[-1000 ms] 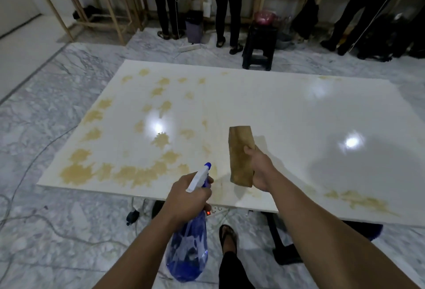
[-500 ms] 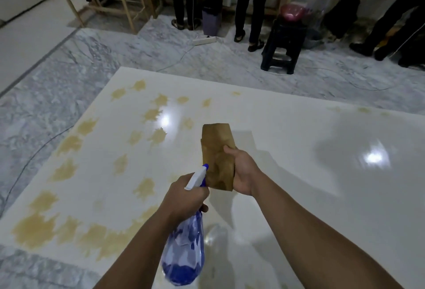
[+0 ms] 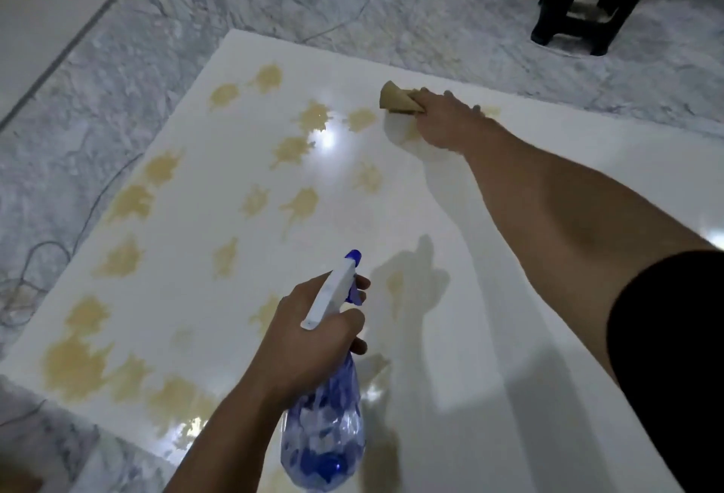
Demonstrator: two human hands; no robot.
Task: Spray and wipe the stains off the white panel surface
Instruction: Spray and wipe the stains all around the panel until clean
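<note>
Right hand [image 3: 442,120] pressed a tan cloth [image 3: 397,98] on the white panel [image 3: 489,296], upper centre of frame; left hand [image 3: 313,339] clamped the spray bottle [image 3: 325,434], lower centre. Risk: dry wiping could smear the yellow stains [image 3: 297,147] left of the cloth, since that patch looked unsprayed.

White panel [image 3: 450,257] is lying flat over grey marble floor [image 3: 98,100], w/ yellow-brown stains [image 3: 129,202] spreading across its left half. Tan cloth [image 3: 397,100] is pressing on panel nr far edge. Cables [image 3: 43,257] are trailing on floor at left.
</note>
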